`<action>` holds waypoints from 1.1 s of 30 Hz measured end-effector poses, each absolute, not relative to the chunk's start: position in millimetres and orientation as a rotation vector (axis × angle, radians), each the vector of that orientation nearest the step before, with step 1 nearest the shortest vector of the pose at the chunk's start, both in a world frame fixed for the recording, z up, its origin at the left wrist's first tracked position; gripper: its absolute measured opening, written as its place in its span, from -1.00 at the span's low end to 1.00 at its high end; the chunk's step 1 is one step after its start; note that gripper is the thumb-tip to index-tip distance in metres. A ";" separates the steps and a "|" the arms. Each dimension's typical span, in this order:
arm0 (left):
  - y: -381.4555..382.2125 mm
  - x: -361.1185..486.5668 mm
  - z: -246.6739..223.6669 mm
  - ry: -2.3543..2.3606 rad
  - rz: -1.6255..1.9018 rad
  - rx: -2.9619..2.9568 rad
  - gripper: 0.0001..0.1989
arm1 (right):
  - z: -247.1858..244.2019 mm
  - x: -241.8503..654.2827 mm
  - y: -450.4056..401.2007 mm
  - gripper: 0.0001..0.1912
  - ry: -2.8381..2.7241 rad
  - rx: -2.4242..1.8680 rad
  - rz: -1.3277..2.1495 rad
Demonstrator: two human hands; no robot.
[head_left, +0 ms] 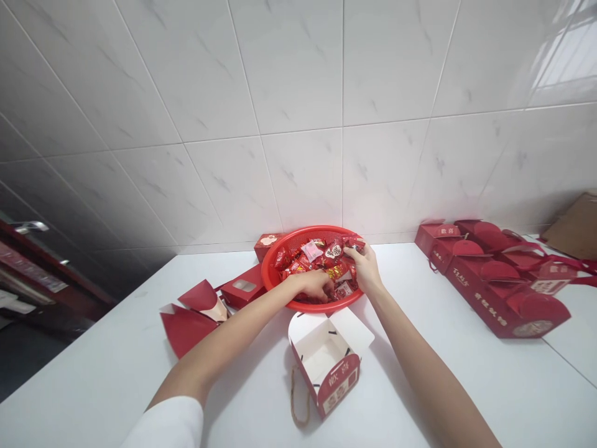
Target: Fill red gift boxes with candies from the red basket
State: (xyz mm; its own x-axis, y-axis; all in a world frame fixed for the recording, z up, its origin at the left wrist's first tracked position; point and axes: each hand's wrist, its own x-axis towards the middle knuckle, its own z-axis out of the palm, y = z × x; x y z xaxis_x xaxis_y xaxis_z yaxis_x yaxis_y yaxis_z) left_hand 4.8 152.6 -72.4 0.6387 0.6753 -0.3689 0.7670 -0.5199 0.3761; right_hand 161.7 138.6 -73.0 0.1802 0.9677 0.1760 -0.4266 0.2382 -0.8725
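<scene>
Red basket rim point(267, 274) near tiled wall point(303, 177)

From here, the left hand point(317, 285) shows indistinct fingertips among wrapped sweets point(333, 250); 1 brown carton point(576, 227) is cut off at right.

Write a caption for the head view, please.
Left hand and right hand among wrapped packets in a red basket, an open box in front.
</scene>
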 end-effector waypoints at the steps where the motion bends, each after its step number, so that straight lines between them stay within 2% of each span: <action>1: 152.1 4.2 -71.4 1.124 -0.226 2.338 -0.88 | -73.0 161.8 138.6 -0.71 -0.872 -0.783 1.142; 4: 151.7 0.6 -66.6 1.084 -0.120 2.299 -0.92 | -72.2 161.8 138.6 -0.71 -0.861 -0.790 1.148; 11: 159.0 -13.1 -61.9 1.146 0.279 2.112 -0.72 | -69.5 162.1 137.3 -0.73 -0.827 -0.789 1.165; 17: 158.2 -16.1 -57.1 1.103 0.417 2.052 -0.74 | -68.1 164.5 138.2 -0.73 -0.851 -0.788 1.207; 22: 133.4 -20.1 -36.9 0.916 0.667 1.964 -0.77 | -38.1 176.4 120.7 -0.75 -1.050 -0.709 1.300; 26: 93.4 -27.2 -12.1 0.806 0.502 1.933 -0.74 | -6.1 193.3 87.4 -0.79 -1.394 -0.616 1.298; 33: 32.5 -44.4 11.7 1.254 0.372 2.239 -0.73 | 24.4 209.1 40.4 -0.72 -2.264 -0.587 1.036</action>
